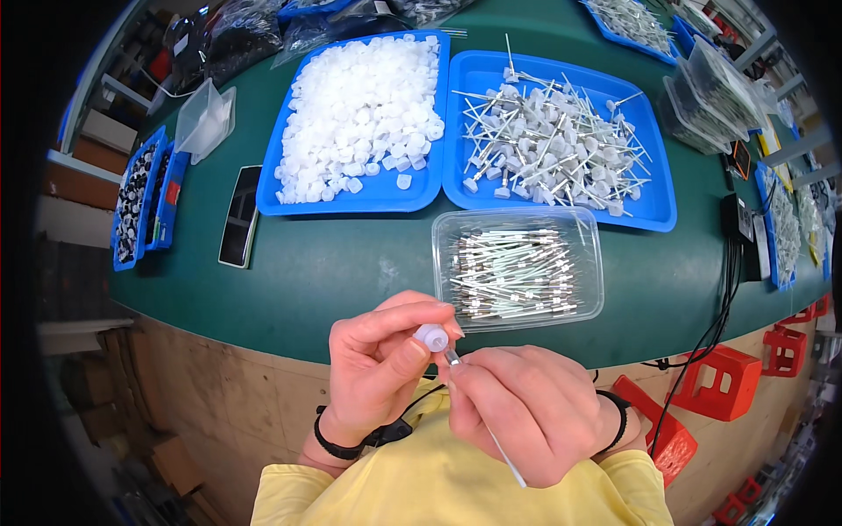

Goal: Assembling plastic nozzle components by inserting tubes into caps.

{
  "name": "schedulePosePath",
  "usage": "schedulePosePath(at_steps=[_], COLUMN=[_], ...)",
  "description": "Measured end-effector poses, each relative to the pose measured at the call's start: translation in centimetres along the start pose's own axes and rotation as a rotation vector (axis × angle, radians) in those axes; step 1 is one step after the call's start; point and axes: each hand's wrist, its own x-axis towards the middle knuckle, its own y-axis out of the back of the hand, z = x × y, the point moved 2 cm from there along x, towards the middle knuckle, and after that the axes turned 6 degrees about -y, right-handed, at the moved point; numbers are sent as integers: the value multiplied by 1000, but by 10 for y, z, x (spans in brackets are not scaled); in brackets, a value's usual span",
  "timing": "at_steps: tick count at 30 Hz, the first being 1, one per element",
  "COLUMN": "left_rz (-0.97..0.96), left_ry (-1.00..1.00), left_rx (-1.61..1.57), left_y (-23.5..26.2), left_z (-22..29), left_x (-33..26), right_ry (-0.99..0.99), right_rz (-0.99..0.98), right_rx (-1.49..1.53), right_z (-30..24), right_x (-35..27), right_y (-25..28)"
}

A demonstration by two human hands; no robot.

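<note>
Between the thumb and fingers of my left hand (373,351) is a small white plastic cap (431,337), its round opening turned toward my right hand. My right hand (526,399) pinches a thin pale rod with a metal end (453,356); its metal tip is close beside the cap, and I cannot tell whether they touch. The rod's other end sticks out below my fingers. Just beyond my hands, a clear plastic box (593,298) holds many similar rods with metal fittings. Behind it, a blue tray (664,206) contains rods with caps on them. Loose white caps fill another blue tray (351,209).
A phone (239,216) lies on the green table (351,263) at left, near a clear container (203,121) and blue bins of small dark parts (136,197). Stacked clear boxes (702,101) and black cables (726,289) are at right. Red stools (719,383) stand below.
</note>
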Motion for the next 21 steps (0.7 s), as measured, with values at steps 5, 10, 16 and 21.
schedulePosePath(at_steps=[5,10,16,21], left_rz=[-43,-78,-92,-88], left_ry=[-59,-15,79,150], left_rx=[211,113,-165,-300], left_y=[4,9,10,8], left_z=[4,5,-1,-3], left_x=[1,2,0,1], right_ry=[-14,-63,-85,-79], right_rz=[-55,-76,-39,-18], right_rx=[35,157,183,147], right_z=[1,1,1,-1], right_x=[2,5,5,5], right_y=[-1,1,-2,-3])
